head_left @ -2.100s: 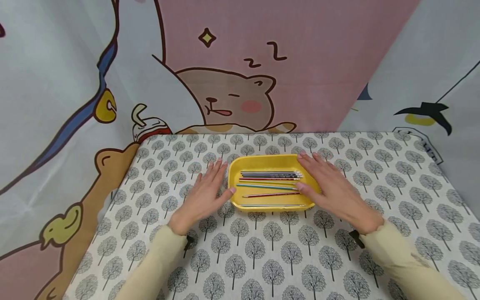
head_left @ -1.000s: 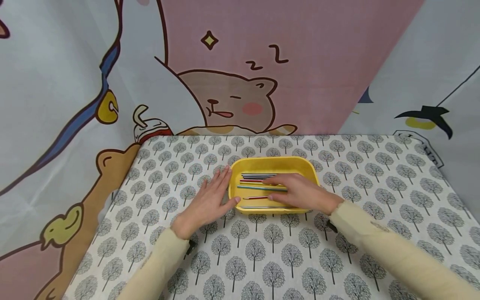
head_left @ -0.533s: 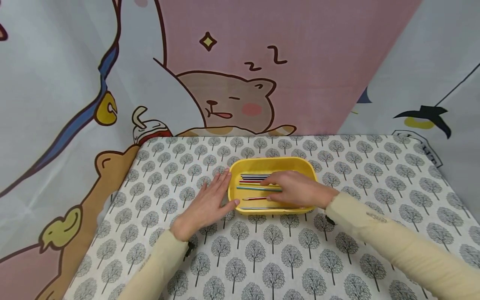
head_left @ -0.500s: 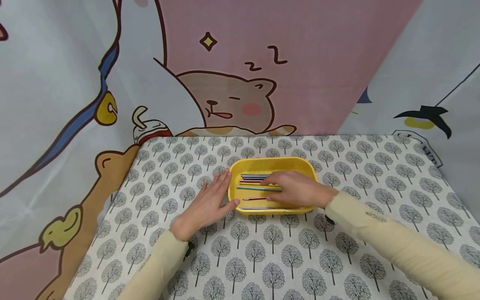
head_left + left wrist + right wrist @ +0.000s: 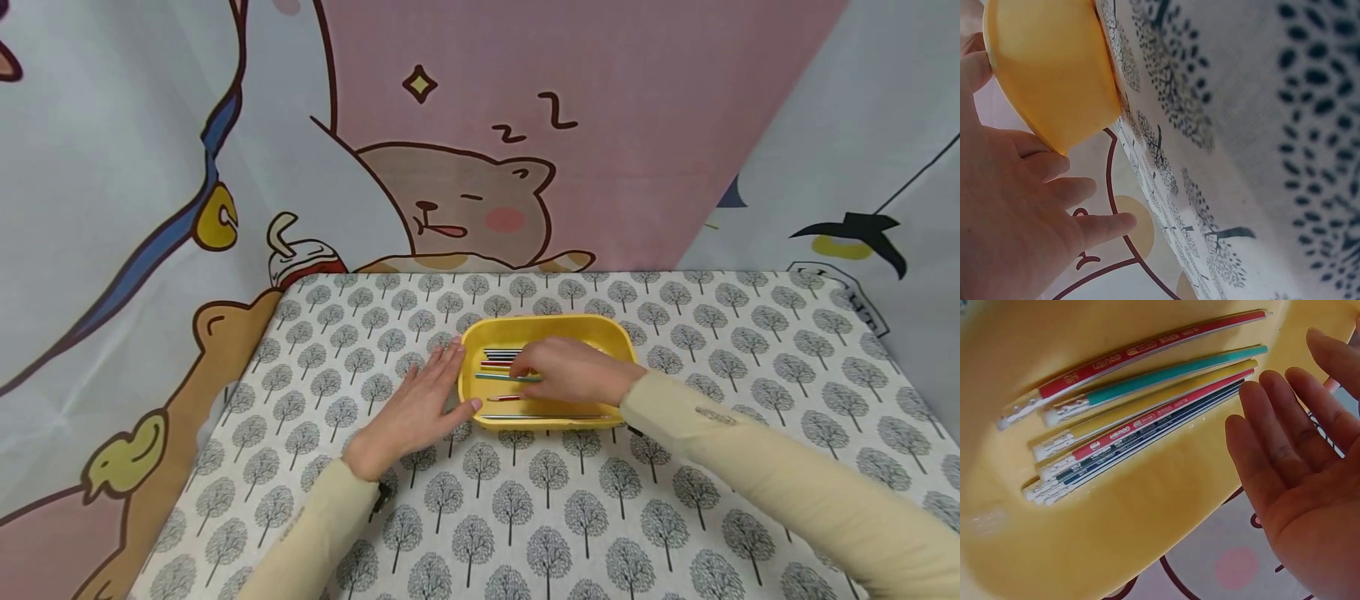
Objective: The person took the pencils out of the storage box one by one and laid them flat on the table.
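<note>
A yellow tray (image 5: 581, 325) holds several pencils lying side by side. My left hand (image 5: 420, 408) rests with extended fingers against the tray's left end. In the left wrist view its thumb and fingers touch the yellow wall. My right hand (image 5: 573, 372) is inside the tray above the pencils, fingers bent loosely. The right wrist view shows a gap between thumb and fingers, with nothing between them. Below it lie a sharpened red pencil (image 5: 1154, 350), a teal pencil (image 5: 1179, 372), a yellow pencil (image 5: 1166, 399), another red pencil (image 5: 1147, 430) and several dark pencils (image 5: 498, 353).
One thin pale pencil (image 5: 543, 417) lies along the tray's front wall. A tree-print cloth (image 5: 547, 500) covers the table. Behind it hangs a curtain (image 5: 637, 125) with a cartoon bear; more printed fabric stands at the left and right.
My right hand has moved from the tray's right rim into the tray, then slightly further left over the pencils. My left hand stays at the left end.
</note>
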`<state>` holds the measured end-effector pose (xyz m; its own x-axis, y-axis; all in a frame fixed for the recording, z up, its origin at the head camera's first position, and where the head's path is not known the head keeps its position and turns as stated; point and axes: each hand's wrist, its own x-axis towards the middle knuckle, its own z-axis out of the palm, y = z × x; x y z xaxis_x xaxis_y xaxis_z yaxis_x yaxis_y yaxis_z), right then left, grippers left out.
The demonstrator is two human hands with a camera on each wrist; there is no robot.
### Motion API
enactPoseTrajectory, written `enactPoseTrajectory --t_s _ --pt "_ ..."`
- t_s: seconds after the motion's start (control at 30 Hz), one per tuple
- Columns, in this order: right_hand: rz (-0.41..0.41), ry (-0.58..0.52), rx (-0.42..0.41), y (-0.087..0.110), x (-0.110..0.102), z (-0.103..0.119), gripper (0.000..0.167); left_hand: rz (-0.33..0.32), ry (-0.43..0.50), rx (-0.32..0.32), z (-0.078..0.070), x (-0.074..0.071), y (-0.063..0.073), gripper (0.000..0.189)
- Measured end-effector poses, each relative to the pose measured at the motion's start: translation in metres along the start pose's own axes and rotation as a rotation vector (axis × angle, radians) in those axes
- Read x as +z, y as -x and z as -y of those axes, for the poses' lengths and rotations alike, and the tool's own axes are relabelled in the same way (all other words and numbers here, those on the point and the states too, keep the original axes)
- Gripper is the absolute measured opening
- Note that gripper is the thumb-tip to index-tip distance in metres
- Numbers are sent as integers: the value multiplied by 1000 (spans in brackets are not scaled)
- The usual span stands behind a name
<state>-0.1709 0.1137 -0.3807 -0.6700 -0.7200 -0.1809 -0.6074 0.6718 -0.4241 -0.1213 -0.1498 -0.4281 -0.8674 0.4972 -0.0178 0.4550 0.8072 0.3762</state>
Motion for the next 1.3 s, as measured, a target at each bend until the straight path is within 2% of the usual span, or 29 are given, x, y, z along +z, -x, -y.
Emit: enactPoseTrajectory --t_s 0.2,0.53,1.03,1.3 --pt "15 -12 -29 -7 6 -1 17 11 -4 -2 0 0 0 89" --pt "75 -36 46 -5 16 -5 7 4 -7 6 0 1 0 89" --pt "34 4 37 -5 29 -16 10 14 -4 -6 0 1 0 89" --pt "-30 5 52 0 24 -16 9 6 -8 1 0 1 0 89"
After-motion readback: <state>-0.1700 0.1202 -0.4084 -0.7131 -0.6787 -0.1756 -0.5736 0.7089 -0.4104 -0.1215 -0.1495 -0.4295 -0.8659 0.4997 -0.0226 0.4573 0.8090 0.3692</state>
